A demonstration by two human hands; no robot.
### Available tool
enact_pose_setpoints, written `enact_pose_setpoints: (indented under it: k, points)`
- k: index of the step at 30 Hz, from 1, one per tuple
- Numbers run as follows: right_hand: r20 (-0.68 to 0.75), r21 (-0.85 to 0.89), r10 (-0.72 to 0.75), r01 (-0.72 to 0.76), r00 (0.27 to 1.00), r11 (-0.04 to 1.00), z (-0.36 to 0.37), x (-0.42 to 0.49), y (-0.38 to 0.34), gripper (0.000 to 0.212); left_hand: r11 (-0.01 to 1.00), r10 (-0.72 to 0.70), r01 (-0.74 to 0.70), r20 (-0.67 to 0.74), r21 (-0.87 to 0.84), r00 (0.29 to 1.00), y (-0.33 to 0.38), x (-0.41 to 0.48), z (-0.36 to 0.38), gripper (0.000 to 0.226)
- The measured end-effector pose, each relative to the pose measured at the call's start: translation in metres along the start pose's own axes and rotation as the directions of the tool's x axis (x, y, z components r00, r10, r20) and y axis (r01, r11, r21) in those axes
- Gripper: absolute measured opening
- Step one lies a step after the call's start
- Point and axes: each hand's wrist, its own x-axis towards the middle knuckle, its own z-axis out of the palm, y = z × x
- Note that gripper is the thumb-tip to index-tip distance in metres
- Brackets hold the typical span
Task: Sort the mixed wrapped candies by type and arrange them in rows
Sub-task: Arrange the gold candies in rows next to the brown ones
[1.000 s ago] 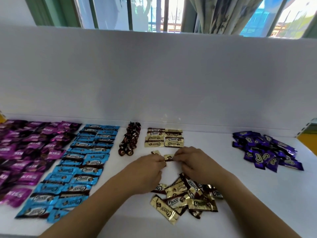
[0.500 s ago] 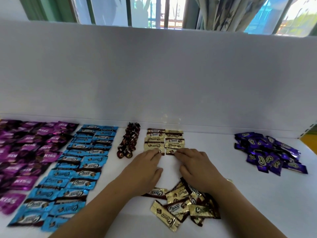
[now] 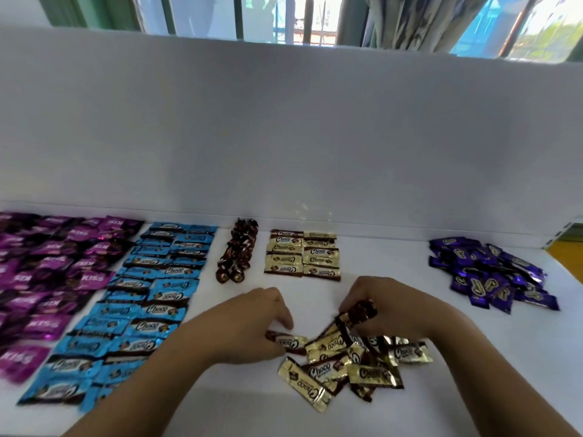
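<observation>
now right hand pinches gold candy just above pile

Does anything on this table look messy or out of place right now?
Two spots. The dark purple candies at far right lie in a loose overlapping heap, not rows. The gold Choco pile at front centre is jumbled at all angles, unlike the neat gold Choco rows behind it.

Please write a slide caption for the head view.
Right hand holds a gold candy over the loose pile; left hand touches another candy, near two sorted rows.
</observation>
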Motion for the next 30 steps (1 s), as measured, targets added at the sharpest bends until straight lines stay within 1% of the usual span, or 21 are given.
enact_pose_setpoints:
  k: [3, 5, 7, 8, 10, 11, 16, 19, 21, 24, 27, 28, 30]
  points:
    - [-0.092, 0.078, 0.018, -0.011, 0.996, 0.997, 0.002, -0.003, 0.002, 0.015, 1.000, -0.017, 0.017, -0.007, 0.015, 1.000, 0.004, -0.005, 0.001, 0.026]
    - [-0.123, 0.100, 0.023, -0.010, 0.992, 0.995, 0.000, -0.003, 0.005, 0.008, 0.999, -0.038, 0.039, -0.020, 0.035, 0.999, 0.004, -0.006, 0.003, 0.023]
    - [-0.090, 0.146, 0.028, -0.015, 0.996, 0.989, -0.001, -0.005, 0.003, 0.010, 0.996, -0.055, 0.059, -0.060, 0.064, 0.997, 0.001, -0.007, 0.006, 0.023]
    - [-0.056, 0.152, 0.026, -0.017, 0.998, 0.988, 0.000, -0.006, 0.001, 0.016, 0.994, -0.061, 0.069, -0.091, 0.080, 0.994, -0.001, -0.006, 0.007, 0.023]
    - [-0.005, 0.088, 0.034, -0.033, 0.999, 0.996, 0.003, -0.006, -0.001, 0.038, 0.991, -0.061, 0.078, -0.158, 0.105, 0.985, -0.005, -0.002, 0.011, 0.026]
    - [0.002, 0.066, 0.041, -0.041, 0.999, 0.997, 0.003, -0.006, -0.002, 0.041, 0.990, -0.058, 0.080, -0.190, 0.113, 0.980, -0.008, 0.001, 0.013, 0.027]
    - [0.034, 0.117, 0.061, -0.064, 0.998, 0.991, 0.003, -0.007, -0.005, 0.026, 0.980, -0.052, 0.104, -0.286, 0.169, 0.957, -0.014, 0.023, 0.015, 0.030]
    - [0.052, 0.197, 0.060, -0.069, 0.997, 0.978, 0.002, -0.006, -0.005, 0.019, 0.977, -0.040, 0.100, -0.295, 0.190, 0.955, -0.016, 0.034, 0.011, 0.030]
    - [0.049, 0.282, 0.053, -0.065, 0.997, 0.957, 0.000, -0.005, -0.003, 0.013, 0.979, -0.031, 0.091, -0.307, 0.182, 0.951, -0.017, 0.039, 0.010, 0.030]
    - [-0.001, 0.338, 0.043, -0.041, 0.999, 0.940, -0.005, -0.008, 0.002, 0.007, 0.986, -0.027, 0.082, -0.348, 0.144, 0.937, -0.020, 0.041, 0.013, 0.031]
    - [-0.046, 0.389, 0.001, 0.017, 0.999, 0.921, -0.014, -0.014, 0.006, 0.006, 0.992, -0.015, 0.064, -0.405, 0.107, 0.914, -0.021, 0.040, 0.018, 0.031]
    - [-0.053, 0.446, -0.017, 0.039, 0.998, 0.894, -0.018, -0.016, 0.007, 0.005, 0.993, -0.013, 0.060, -0.422, 0.099, 0.906, -0.021, 0.040, 0.020, 0.031]
    - [-0.097, 0.617, -0.023, 0.078, 0.995, 0.783, -0.023, -0.017, 0.006, 0.004, 0.995, -0.012, 0.054, -0.448, 0.082, 0.894, -0.022, 0.039, 0.023, 0.032]
